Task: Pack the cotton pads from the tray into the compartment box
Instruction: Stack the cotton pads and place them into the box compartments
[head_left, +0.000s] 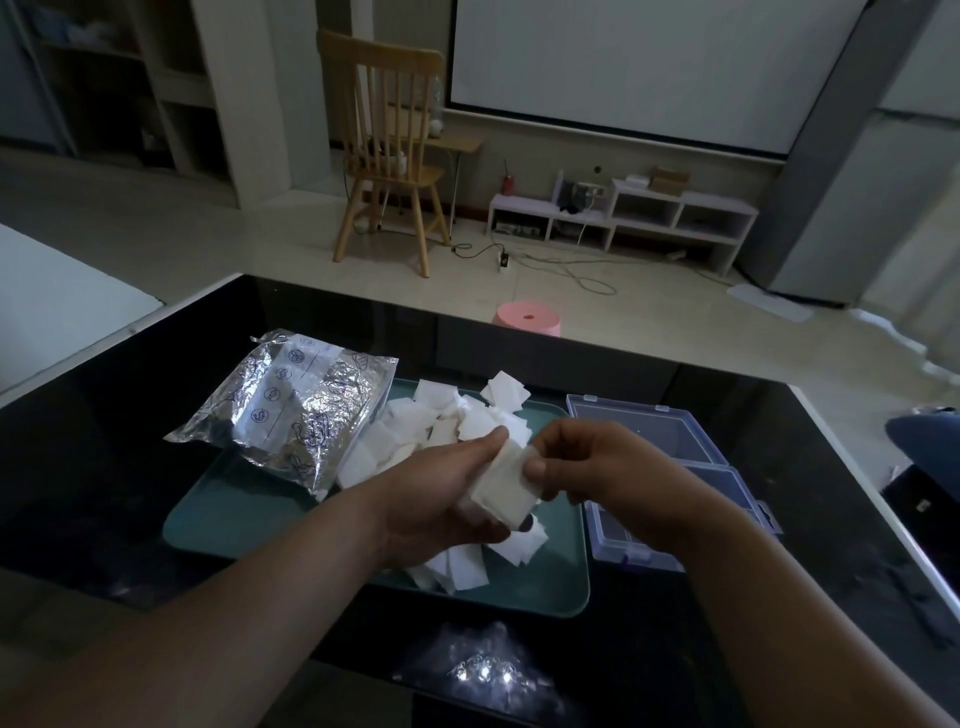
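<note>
The job looks like it has only just begun. The left hand (452, 499) is curled around a small stack of cotton pads (506, 486) and holds it up over the tray (550, 587). The right hand (587, 462) pinches the edge of the stack with its thumb and fingers, maybe to make it neat. A big messy pile of loose pads (415, 431) lies in the green tray, so lots are left to pack. The clear compartment box (631, 548) sits open just to the right of the tray. I can see no pads in the parts of it that show, but the right hand hides some of it. A shiny foil bag (291, 410) lies half on the tray.

The worktop (156, 415) is black and glossy, and a light shines back off it. The room is dim. Behind are a wooden chair (389, 156), a pink stool (527, 318), a low white shelf (649, 213) and a big white screen (649, 62) on the wall
</note>
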